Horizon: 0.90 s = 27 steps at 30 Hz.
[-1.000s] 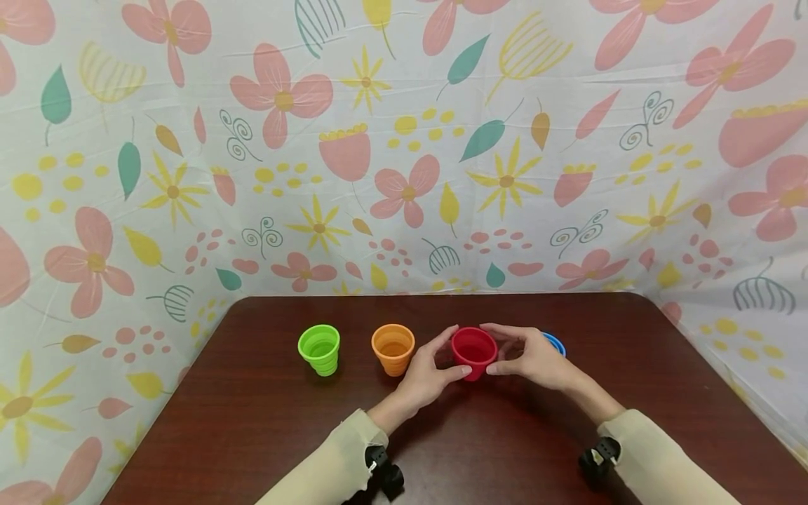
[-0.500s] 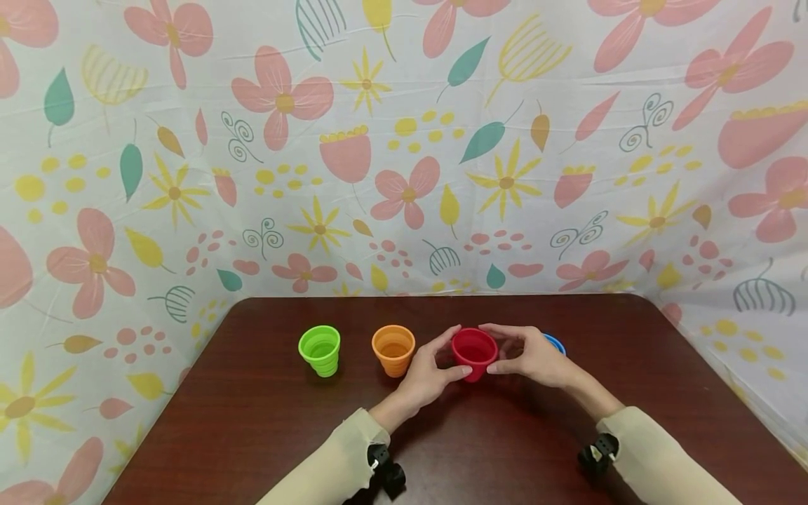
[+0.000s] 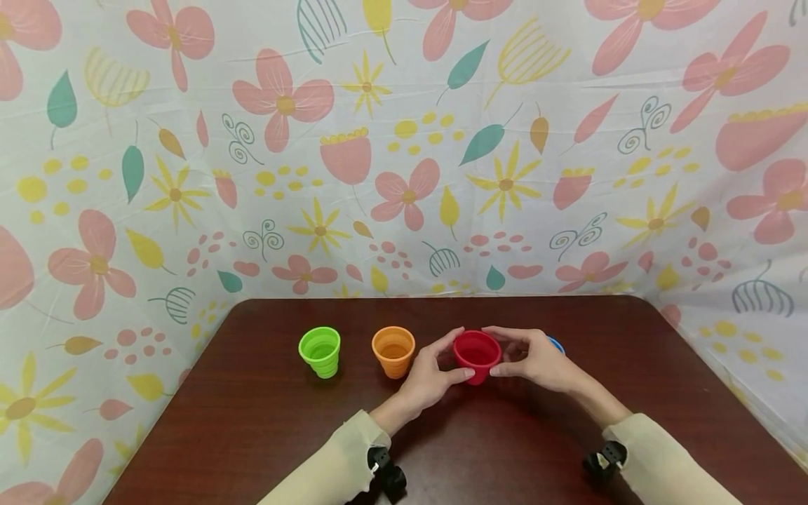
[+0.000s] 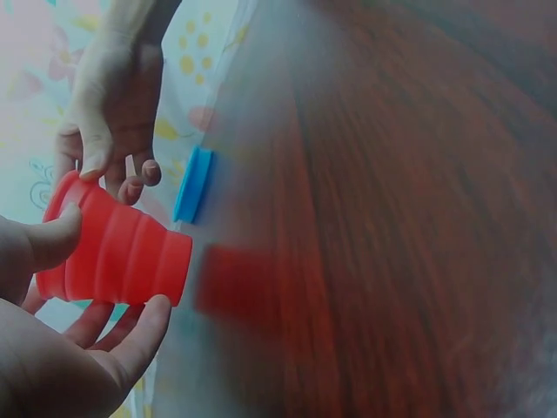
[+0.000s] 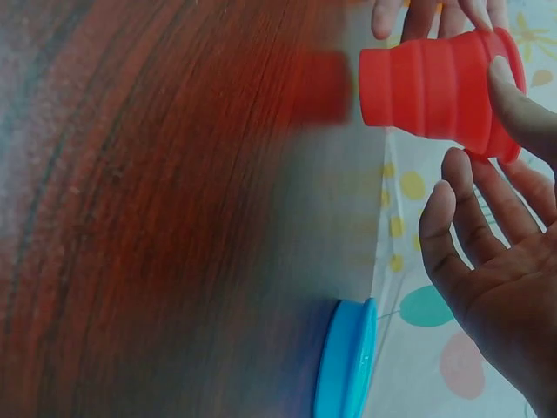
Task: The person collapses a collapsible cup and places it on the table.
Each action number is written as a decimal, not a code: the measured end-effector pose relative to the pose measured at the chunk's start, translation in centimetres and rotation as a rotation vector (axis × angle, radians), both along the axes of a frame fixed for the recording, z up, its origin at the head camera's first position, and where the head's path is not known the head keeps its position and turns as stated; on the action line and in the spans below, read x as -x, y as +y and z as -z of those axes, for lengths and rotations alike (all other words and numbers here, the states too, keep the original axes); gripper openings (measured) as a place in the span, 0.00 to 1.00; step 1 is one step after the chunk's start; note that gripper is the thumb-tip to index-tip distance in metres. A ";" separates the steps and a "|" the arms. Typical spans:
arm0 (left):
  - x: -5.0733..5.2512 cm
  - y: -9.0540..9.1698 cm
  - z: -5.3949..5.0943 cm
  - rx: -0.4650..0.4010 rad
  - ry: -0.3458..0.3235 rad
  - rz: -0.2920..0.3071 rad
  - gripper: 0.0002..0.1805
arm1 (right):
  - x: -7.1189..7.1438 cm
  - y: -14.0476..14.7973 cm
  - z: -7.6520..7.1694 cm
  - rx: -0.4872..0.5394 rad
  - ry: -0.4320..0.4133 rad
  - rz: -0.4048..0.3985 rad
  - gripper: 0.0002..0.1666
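Note:
A red ribbed collapsible cup (image 3: 477, 353), extended to full height and upright, is held between both hands. In the left wrist view a narrow gap shows between the cup's base and its reflection, so it is just above the table. My left hand (image 3: 426, 379) grips the cup's left side, thumb at the near side and fingers around it. On the opposite side my right hand (image 3: 538, 361) pinches near the rim between thumb and fingers. Behind the right hand sits a blue collapsed cup (image 5: 342, 361), low and flat, mostly hidden in the head view.
To the left, an orange cup (image 3: 394, 353) stands close beside the left hand, with a green cup (image 3: 320, 352) farther left. Both are extended and upright. The dark wooden table (image 3: 265, 435) meets a floral cloth (image 3: 404, 140) at its back and sides.
Both hands and the red cup have shifted very slightly to the right, and the blue cup is a little more covered by the right hand. The grip looks the same.

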<state>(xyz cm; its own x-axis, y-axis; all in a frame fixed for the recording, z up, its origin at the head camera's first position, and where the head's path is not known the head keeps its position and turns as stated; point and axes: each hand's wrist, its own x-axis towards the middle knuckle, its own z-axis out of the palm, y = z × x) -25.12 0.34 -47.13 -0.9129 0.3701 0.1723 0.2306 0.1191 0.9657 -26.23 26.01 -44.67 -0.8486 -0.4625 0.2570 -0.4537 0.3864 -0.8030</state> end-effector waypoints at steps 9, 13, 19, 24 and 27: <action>-1.0 0.1 -1.2 -0.024 0.001 0.023 0.39 | -1.3 0.3 -1.0 -0.002 0.004 0.030 0.41; -1.6 0.1 -1.8 -0.053 0.006 0.027 0.39 | -2.0 0.2 -1.6 0.023 0.017 0.041 0.40; -2.3 -0.4 -2.5 -0.064 0.016 0.039 0.39 | -2.9 -0.2 -2.1 0.042 0.004 0.045 0.39; -3.0 -1.2 -2.9 -0.046 0.020 0.038 0.39 | -3.7 -0.9 -2.3 0.059 -0.009 0.048 0.39; -3.5 -1.7 -3.2 -0.040 0.023 0.031 0.38 | -4.1 -1.4 -2.4 0.060 -0.020 0.054 0.39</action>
